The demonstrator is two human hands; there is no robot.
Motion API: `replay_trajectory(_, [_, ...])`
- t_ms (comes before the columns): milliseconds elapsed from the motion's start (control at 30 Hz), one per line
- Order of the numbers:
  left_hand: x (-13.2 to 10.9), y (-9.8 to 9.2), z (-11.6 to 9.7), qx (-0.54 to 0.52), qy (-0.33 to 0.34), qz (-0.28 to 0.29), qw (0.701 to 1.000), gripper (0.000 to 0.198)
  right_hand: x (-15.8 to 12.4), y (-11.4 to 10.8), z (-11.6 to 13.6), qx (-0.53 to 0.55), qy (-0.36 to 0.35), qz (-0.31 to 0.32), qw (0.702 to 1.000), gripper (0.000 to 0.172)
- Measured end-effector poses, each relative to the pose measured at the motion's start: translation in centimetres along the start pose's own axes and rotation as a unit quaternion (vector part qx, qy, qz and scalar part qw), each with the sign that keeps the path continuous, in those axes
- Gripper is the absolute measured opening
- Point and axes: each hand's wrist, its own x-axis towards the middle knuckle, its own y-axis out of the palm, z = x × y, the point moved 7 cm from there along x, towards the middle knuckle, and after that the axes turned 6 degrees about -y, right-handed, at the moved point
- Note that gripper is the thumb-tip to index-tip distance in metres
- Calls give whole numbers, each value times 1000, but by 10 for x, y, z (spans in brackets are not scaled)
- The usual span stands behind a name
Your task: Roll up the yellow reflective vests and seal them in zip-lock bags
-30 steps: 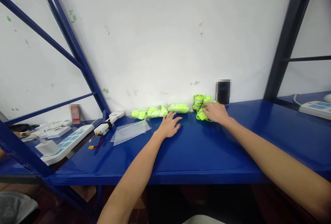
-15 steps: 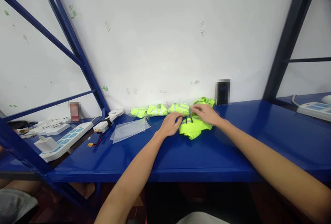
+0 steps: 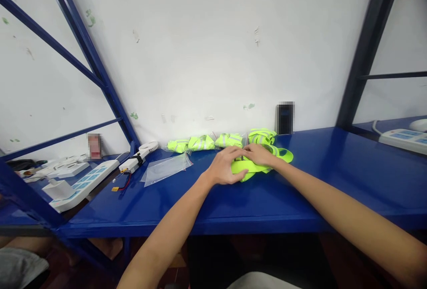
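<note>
A folded neon-yellow reflective strap bundle (image 3: 248,166) lies on the blue table, with a loop of its band sticking out to the right. My left hand (image 3: 226,166) grips its left side, thumb along the front edge and fingers over the top. From the right, my right hand (image 3: 260,154) presses its bent fingers onto the top of the same bundle, and the fingertips of both hands meet there. Its middle is partly hidden under them. Just behind, a row of similar neon-yellow bundles (image 3: 202,142) in clear wrapping lies along the wall, the rightmost one (image 3: 262,136) nearest my right hand.
Clear plastic bags (image 3: 168,168) lie flat left of my hands. Beyond them are a white handheld fan (image 3: 148,146) and a battery pack with wires (image 3: 130,164). A blurred dark object (image 3: 284,119) stands against the wall. Power strips (image 3: 86,184) and blue frame posts (image 3: 100,71) flank the table.
My left hand has moved right onto the bundle and closed around its left side. The right hand has come down and forward toward me, and a loop of band now shows at right.
</note>
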Motion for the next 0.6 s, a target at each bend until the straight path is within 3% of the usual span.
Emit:
replay_trajectory(100, [-3, 18, 4, 68, -29, 104, 992, 65, 1, -4, -7, 93, 27, 9, 995, 32])
replay_trajectory(200, [-5, 21, 33, 75, -126, 125, 981, 76, -1, -13, -17, 242, 95, -6, 966, 35])
replay_trajectory(300, [-9, 16, 61, 44, -185, 122, 974, 85, -5, -11, -16, 367, 136, 24, 920, 42])
replay_trajectory(400, [-10, 6, 75, 20, -186, 71, 980, 87, -10, -13, 2, 441, 68, 63, 893, 41])
replay_trajectory(500, [-9, -2, 83, -54, -187, -10, 981, 76, -19, -23, 25, 502, -24, 93, 860, 46])
replay_trajectory(600, [-9, -6, 98, -197, -241, -120, 943, 56, -20, -34, 33, 558, -59, 49, 826, 52])
